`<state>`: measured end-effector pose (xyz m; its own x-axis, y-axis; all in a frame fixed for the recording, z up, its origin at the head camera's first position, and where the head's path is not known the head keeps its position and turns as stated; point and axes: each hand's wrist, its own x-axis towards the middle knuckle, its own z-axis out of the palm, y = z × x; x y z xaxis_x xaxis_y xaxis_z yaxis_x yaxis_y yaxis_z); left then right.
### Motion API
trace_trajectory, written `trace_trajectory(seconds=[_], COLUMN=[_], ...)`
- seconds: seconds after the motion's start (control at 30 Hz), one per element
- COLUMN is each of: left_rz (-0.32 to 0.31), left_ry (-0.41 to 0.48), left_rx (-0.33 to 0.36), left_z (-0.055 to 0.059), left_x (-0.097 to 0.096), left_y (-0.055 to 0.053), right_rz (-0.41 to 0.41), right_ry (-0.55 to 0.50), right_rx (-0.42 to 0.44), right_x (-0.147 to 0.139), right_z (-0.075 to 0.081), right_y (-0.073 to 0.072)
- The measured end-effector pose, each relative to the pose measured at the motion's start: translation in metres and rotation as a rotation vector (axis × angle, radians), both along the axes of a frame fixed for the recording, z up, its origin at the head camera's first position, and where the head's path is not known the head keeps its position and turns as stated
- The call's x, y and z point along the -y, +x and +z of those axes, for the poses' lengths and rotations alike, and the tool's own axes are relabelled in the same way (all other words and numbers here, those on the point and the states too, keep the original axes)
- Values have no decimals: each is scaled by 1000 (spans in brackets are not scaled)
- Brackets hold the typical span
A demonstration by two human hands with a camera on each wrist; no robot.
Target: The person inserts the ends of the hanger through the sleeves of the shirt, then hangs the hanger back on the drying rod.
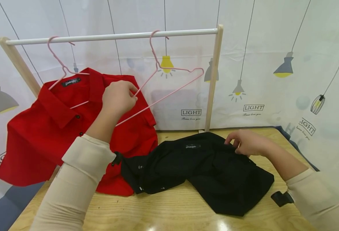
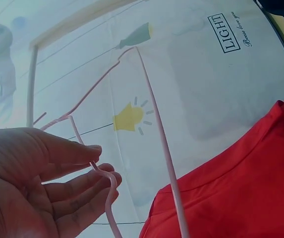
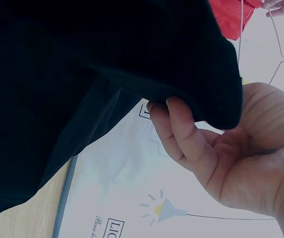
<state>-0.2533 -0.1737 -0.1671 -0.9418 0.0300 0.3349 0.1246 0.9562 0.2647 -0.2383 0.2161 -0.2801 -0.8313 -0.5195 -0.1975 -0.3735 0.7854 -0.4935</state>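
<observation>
My left hand (image 1: pixel 118 98) pinches one arm of a pink hanger (image 1: pixel 176 68) between thumb and fingers, close up in the left wrist view. The hanger hooks over the white rail (image 1: pixel 114 36) and tilts, its far end raised. A black shirt (image 1: pixel 169 163) with a collar label lies spread below it on the table. At the shirt's right shoulder, my right hand (image 1: pixel 251 142) holds the cloth between thumb and curled fingers; the right wrist view shows a dark fold (image 3: pixel 216 94) over the palm, hiding the thumb tip.
A red shirt (image 1: pixel 51 128) hangs on a second pink hanger (image 1: pixel 56 57) at the left, its lower part reaching the table. Wooden posts (image 1: pixel 213 80) carry the rail. The wooden table (image 1: pixel 146 211) ends at a printed white curtain (image 1: pixel 273 96).
</observation>
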Motion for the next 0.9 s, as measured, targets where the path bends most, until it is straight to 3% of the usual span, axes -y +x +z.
trace_trajectory(seconds=[0.2, 0.43, 0.9], left_rz=[-11, -45, -32], left_ry=[-12, -13, 4], left_rx=[34, 14, -58], left_z=[2, 4, 5], left_x=[-1, -2, -3], left_y=[-5, -6, 7], right_rz=[-4, 0, 2], right_ry=[0, -1, -11], right_rx=[1, -2, -28], right_x=[2, 2, 0], right_z=[-1, -3, -8], right_y=[0, 0, 0])
